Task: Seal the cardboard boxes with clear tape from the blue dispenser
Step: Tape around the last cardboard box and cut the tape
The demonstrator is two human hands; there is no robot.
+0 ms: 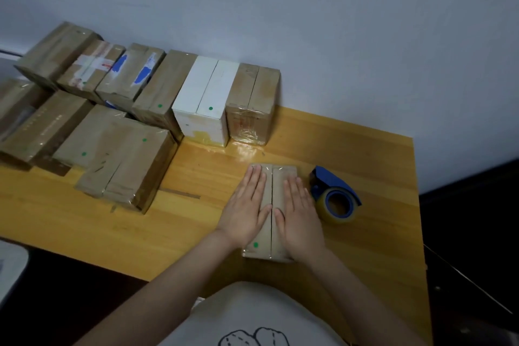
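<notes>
green dot sticker (pixel 255 245) on box (pixel 283 174); other print unreadable; left hand (pixel 247 211), right hand (pixel 300 219) flat on box top, fingers straight, either side of seam; blue dispenser (pixel 334 191) just beside right hand

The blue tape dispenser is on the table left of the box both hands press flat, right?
No. The head view shows the blue tape dispenser lying on the table right of the box, beside the right hand. That hand and the left hand do press it flat.
</notes>
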